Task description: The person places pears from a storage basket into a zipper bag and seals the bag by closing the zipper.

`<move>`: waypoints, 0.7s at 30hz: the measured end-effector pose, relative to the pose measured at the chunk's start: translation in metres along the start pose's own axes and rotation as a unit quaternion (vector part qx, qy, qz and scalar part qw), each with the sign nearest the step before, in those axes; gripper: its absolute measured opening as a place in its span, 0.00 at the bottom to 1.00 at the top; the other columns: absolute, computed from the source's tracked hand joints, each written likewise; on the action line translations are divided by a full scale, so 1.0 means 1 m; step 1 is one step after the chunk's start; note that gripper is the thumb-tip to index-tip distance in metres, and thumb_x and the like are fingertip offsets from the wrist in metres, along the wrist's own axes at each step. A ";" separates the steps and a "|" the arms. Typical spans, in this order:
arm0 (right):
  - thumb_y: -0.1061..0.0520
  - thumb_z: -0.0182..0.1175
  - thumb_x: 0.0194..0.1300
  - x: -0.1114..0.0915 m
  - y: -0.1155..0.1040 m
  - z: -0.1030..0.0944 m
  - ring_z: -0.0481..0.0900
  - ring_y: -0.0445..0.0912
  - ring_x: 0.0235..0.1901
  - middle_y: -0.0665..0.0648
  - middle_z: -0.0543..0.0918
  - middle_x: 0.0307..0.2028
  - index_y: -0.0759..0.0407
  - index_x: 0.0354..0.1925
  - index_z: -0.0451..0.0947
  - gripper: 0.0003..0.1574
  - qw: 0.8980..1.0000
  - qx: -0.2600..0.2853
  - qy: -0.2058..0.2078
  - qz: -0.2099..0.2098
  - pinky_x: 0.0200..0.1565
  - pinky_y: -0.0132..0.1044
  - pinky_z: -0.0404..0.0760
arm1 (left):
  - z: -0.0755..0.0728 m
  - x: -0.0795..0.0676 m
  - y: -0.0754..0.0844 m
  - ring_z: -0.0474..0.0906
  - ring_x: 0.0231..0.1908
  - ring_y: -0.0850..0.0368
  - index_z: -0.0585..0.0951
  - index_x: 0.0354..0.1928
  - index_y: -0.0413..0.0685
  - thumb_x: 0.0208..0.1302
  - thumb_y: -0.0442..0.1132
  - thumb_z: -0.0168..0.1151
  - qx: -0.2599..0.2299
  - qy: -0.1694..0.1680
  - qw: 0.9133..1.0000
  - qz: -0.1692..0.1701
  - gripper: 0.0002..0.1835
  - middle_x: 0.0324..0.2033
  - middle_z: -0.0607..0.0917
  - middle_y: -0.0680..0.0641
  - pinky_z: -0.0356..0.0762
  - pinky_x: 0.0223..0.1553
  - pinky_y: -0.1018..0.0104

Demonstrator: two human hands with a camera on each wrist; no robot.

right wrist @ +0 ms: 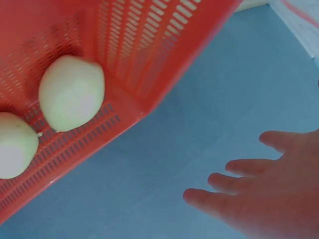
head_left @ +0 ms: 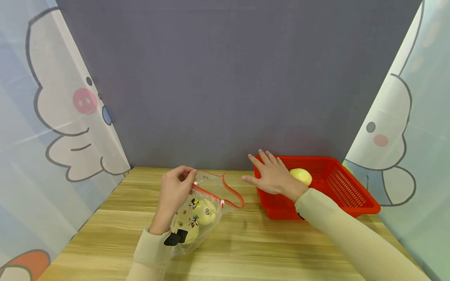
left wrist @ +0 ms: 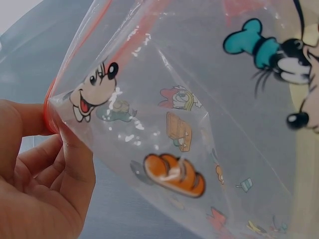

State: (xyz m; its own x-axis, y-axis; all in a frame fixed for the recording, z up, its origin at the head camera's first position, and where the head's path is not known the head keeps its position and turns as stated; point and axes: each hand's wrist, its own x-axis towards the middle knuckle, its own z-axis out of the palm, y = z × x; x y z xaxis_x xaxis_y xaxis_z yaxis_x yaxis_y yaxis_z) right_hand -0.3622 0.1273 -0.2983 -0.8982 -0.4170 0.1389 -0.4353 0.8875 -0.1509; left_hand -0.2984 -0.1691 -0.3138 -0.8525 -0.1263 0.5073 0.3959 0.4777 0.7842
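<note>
My left hand (head_left: 177, 187) pinches the rim of a clear zip bag (head_left: 225, 212) between thumb and fingers. The bag has a red zip edge and cartoon prints, and its mouth gapes toward the right. Pale yellow round fruits (head_left: 207, 212) lie inside it. In the left wrist view the bag's film (left wrist: 149, 124) stretches away from the pinching fingertips. My right hand (head_left: 275, 175) is held with fingers spread at the left edge of a red basket (head_left: 351, 191), holding nothing. Two pale fruits (right wrist: 72, 93) show in the basket in the right wrist view; their exact kind is unclear.
A wooden table (head_left: 263, 249) carries the bag and the basket. Behind it hangs a plain grey cloth (head_left: 225, 86). Curtains with cartoon figures (head_left: 84, 101) flank both sides.
</note>
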 end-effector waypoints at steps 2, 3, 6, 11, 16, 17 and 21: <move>0.18 0.42 0.68 0.003 0.005 0.000 0.41 0.67 0.78 0.66 0.43 0.80 0.48 0.82 0.47 0.58 1.000 0.006 -0.003 0.005 0.75 0.67 0.41 | 0.000 0.000 0.000 0.80 0.16 0.55 0.87 0.40 0.40 0.71 0.37 0.65 0.001 0.000 1.000 0.000 0.07 0.25 0.84 0.45 0.83 0.18 0.65; 0.18 0.43 0.68 0.004 0.007 -0.001 0.40 0.67 0.78 0.66 0.43 0.80 0.48 0.82 0.47 0.59 1.000 0.009 -0.004 0.009 0.75 0.67 0.41 | 0.000 0.000 0.000 0.80 0.16 0.55 0.87 0.40 0.40 0.71 0.37 0.65 0.002 0.001 1.000 0.001 0.07 0.25 0.84 0.45 0.83 0.18 0.65; 0.18 0.43 0.68 0.007 0.013 -0.002 0.39 0.68 0.78 0.67 0.42 0.80 0.50 0.82 0.47 0.59 1.000 0.013 -0.006 0.016 0.75 0.68 0.40 | 0.000 0.000 0.001 0.80 0.16 0.55 0.87 0.40 0.40 0.71 0.37 0.65 0.001 0.002 1.000 0.001 0.07 0.25 0.84 0.45 0.83 0.18 0.65; 0.19 0.43 0.68 0.012 0.023 -0.004 0.39 0.69 0.77 0.69 0.42 0.80 0.51 0.82 0.46 0.59 1.000 0.011 -0.009 0.021 0.74 0.69 0.40 | 0.001 0.000 0.001 0.80 0.16 0.54 0.87 0.39 0.40 0.71 0.37 0.65 -0.001 0.003 1.000 0.006 0.07 0.24 0.84 0.45 0.82 0.18 0.64; 0.21 0.46 0.69 0.017 0.030 -0.006 0.39 0.69 0.77 0.70 0.43 0.79 0.52 0.82 0.47 0.59 0.999 0.021 -0.009 0.022 0.74 0.69 0.39 | 0.001 0.000 0.002 0.80 0.16 0.54 0.87 0.39 0.40 0.71 0.37 0.65 0.000 0.002 1.000 0.008 0.07 0.25 0.84 0.44 0.82 0.18 0.64; 0.21 0.46 0.69 0.018 0.032 -0.006 0.39 0.69 0.77 0.70 0.43 0.79 0.53 0.82 0.47 0.59 0.999 0.022 -0.011 0.023 0.74 0.69 0.39 | 0.001 0.000 0.002 0.80 0.16 0.54 0.87 0.39 0.40 0.71 0.37 0.65 0.001 0.002 1.000 0.008 0.07 0.26 0.85 0.43 0.82 0.18 0.64; 0.22 0.46 0.70 0.021 0.040 -0.007 0.39 0.70 0.77 0.71 0.43 0.79 0.54 0.82 0.47 0.58 0.999 0.027 -0.018 0.024 0.74 0.69 0.38 | 0.002 -0.001 0.001 0.80 0.15 0.54 0.87 0.40 0.40 0.72 0.37 0.65 0.000 -0.001 1.000 0.009 0.08 0.26 0.85 0.43 0.81 0.18 0.64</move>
State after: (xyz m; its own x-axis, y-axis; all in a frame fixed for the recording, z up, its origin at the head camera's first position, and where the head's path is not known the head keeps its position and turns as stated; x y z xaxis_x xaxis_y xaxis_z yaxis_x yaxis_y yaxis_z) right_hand -0.3984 0.1549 -0.2948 -0.9195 -0.3814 0.0951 -0.3931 0.8952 -0.2100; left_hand -0.2979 -0.1662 -0.3139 -0.8456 -0.1168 0.5209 0.4108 0.4808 0.7747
